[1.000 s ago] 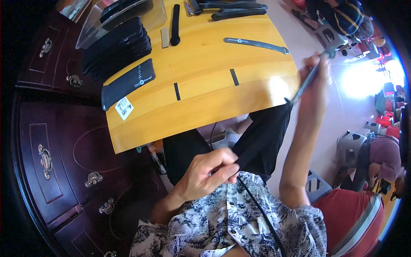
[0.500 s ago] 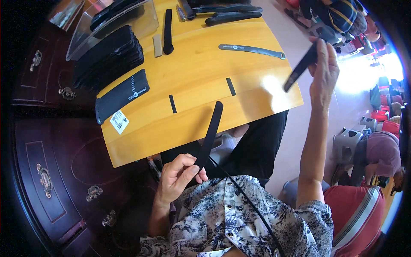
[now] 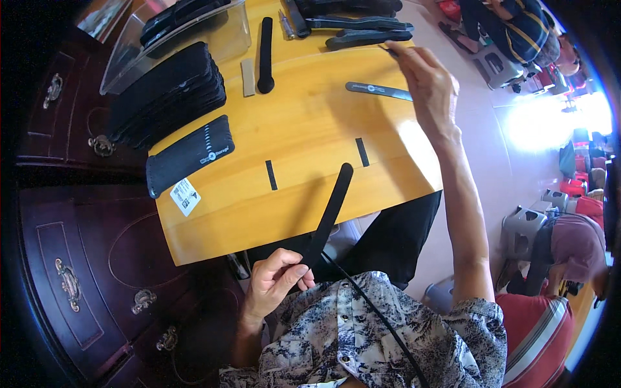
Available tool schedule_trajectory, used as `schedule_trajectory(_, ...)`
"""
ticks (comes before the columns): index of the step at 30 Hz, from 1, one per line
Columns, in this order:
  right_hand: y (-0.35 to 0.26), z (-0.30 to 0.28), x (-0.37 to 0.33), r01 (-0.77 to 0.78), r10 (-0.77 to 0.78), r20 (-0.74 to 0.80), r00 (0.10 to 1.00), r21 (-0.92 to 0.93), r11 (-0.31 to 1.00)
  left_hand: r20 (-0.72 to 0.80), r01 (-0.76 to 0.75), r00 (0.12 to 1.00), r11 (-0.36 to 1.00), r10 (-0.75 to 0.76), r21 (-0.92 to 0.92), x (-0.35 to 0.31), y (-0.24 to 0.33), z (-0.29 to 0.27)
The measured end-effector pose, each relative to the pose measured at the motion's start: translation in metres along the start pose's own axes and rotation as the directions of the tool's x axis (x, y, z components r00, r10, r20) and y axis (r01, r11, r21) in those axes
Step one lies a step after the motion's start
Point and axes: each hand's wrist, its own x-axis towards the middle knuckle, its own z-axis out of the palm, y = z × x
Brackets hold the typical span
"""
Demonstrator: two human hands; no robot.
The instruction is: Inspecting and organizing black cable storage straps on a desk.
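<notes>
Long matte-black round-ended strap pinched in left hand, fingers curled, far tip held over yellow wooden worktop; right hand held near dark straps, fingers bunched, any grip can't be told; flat grey strap partly hidden.

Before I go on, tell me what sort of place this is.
Probably an informal workroom, perhaps in a home: a stack of flat black fabric pieces lies on a yellow wooden table, grey plastic stools stand near other people, and a dark cabinet has ornate handles.
</notes>
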Motion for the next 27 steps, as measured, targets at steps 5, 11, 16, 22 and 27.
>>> schedule_trajectory(5, 0.016, 0.034, -0.01, -0.02, 0.059, 0.174, 0.983, -0.218, 0.976, 0.029, 0.035, 0.999, 0.999, -0.036, 0.034, 0.003, -0.002, 0.0)
schedule_trajectory(11, 0.023, 0.03, -0.012, -0.052, 0.101, 0.292, 0.951, -0.169, 0.984, 0.045, 0.031, 0.998, 0.997, -0.034, 0.067, 0.006, 0.008, 0.005)
schedule_trajectory(16, -0.037, -0.024, -0.021, -0.235, 0.202, 0.247, 0.948, 0.111, 0.966, -0.068, -0.023, 0.997, 0.999, 0.026, 0.035, -0.008, 0.013, 0.0)
schedule_trajectory(22, -0.101, -0.087, -0.079, -0.039, -0.084, 0.367, 0.927, 0.315, 0.948, -0.035, -0.18, 0.974, 0.86, 0.224, 0.477, -0.004, 0.028, 0.003)
schedule_trajectory(27, -0.129, -0.107, -0.093, 0.313, -0.378, 0.455, 0.807, 0.214, 0.925, 0.138, -0.382, 0.886, 0.528, 0.442, 0.759, 0.01, 0.049, 0.01)
